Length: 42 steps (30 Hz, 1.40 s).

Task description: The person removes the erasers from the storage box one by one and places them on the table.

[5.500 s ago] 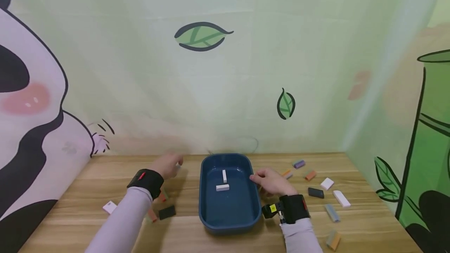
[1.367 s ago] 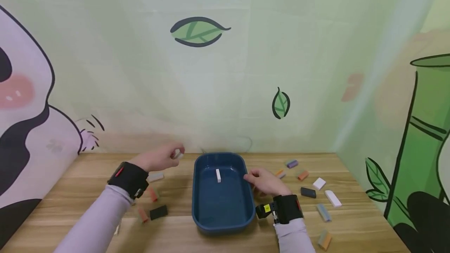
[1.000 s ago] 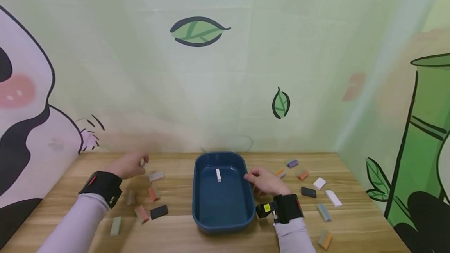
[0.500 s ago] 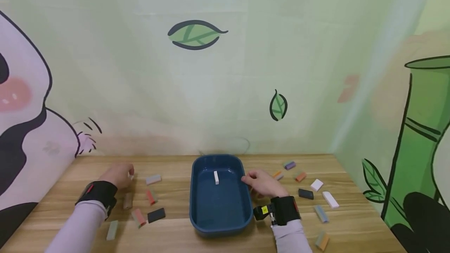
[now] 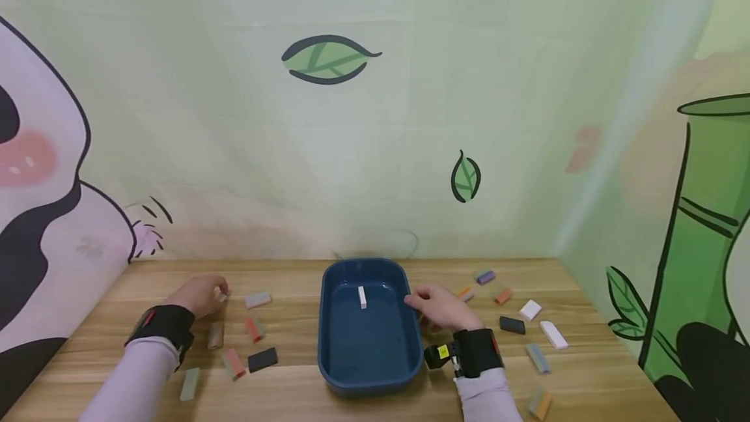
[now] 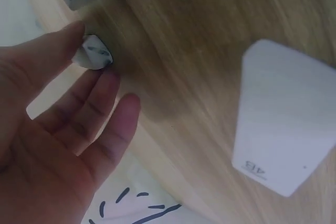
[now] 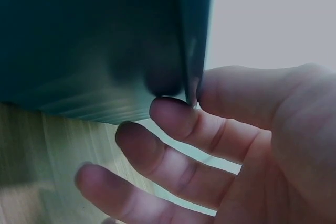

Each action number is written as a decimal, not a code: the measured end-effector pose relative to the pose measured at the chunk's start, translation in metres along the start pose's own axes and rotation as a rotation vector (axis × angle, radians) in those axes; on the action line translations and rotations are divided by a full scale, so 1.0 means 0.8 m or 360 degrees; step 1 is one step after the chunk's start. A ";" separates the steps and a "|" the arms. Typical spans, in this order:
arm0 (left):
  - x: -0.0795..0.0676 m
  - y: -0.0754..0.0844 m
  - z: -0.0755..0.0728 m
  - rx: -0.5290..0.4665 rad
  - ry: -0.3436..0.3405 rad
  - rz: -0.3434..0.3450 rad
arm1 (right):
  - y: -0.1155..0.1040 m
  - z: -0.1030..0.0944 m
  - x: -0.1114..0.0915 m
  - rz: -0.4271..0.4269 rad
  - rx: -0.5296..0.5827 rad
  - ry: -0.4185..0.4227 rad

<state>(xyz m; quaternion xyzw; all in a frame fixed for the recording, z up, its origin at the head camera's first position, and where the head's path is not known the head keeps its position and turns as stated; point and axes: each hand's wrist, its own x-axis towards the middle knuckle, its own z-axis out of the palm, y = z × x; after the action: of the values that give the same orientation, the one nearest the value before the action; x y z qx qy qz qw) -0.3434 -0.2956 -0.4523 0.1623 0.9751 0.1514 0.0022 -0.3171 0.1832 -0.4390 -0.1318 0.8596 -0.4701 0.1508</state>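
Observation:
At the left of the table, my left hand (image 5: pixel 196 295) pinches a small white eraser (image 6: pixel 96 53) with a dark smudge on its end, between thumb and fingertips. The eraser is low over the wood, mostly covered by the fingers in the head view. Close by in the left wrist view lies a white eraser (image 6: pixel 283 124) marked 4B. A deep blue plastic tray (image 5: pixel 371 383) stands in the middle, with one white eraser (image 5: pixel 362 297) lying in it. My right hand (image 5: pixel 439 305) pinches the tray's right rim between thumb and index finger, the other fingers loosely bent below.
Left of the tray lie several erasers, among them a black one (image 5: pixel 262 359), a pinkish one (image 5: pixel 233 364) and a pale green one (image 5: pixel 189 384). More are scattered right, including a black one (image 5: pixel 512 325) and a white one (image 5: pixel 553 335). A printed cloth (image 5: pixel 375 168) hangs behind the table.
Two white erasers lay in the tray at first; now one does. My left hand carried a white eraser leftward and lowered it toward the table. My right hand stays on the rim.

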 end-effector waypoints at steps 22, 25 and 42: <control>0.081 0.148 -0.042 0.0154 -0.0002 0.0320 | 0.015 -0.005 -0.011 0.0043 -0.0030 0.0023; 0.097 0.184 -0.030 0.0178 0.0003 0.0456 | 0.015 -0.006 -0.011 0.0050 -0.0024 0.0019; 0.138 0.316 0.034 0.0296 -0.0489 0.0328 | 0.005 -0.006 0.001 0.0058 -0.0005 -0.0016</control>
<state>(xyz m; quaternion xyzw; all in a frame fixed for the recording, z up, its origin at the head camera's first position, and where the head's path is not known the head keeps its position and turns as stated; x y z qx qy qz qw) -0.3664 -0.0246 -0.3985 0.2818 0.9513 0.0336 0.1204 -0.3198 0.1890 -0.4398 -0.1188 0.8618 -0.4653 0.1634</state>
